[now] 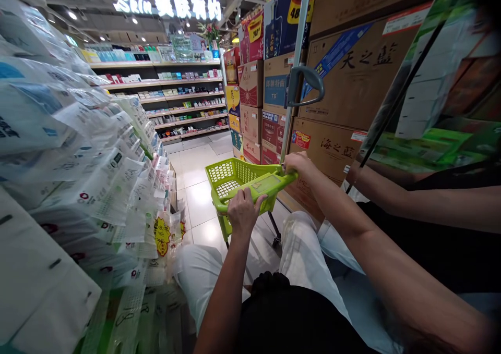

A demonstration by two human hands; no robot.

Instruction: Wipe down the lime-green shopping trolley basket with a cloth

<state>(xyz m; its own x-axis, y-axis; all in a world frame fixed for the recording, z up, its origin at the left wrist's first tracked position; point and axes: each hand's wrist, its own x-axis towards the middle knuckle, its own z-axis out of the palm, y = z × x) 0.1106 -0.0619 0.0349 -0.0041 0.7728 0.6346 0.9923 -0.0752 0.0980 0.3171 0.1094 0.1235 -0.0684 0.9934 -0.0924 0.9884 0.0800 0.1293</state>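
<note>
On our left we see a wall of white plastic-wrapped packs (70, 150) leaning out over the aisle, its lower edge reaching almost to our knee. Between that edge and the cardboard cartons (352, 83) stacked on the right runs a narrow strip of pale floor tiles (195, 187), open ahead as far as the cosmetics shelves (172, 98) at the back.

In this strip stands the green shopping basket (238, 182) on its wheels, directly before our legs and close to the cartons. Our left hand (243, 210) is clenched over the near rim of the basket, fingers curled on the edge. Our right hand (299, 162) is closed around the basket's right corner, at the foot of the grey pull handle (303, 83), which rises upright against the cartons.

At the far right another person's forearm (422, 197) lies across the view, touching nothing of ours.
</note>
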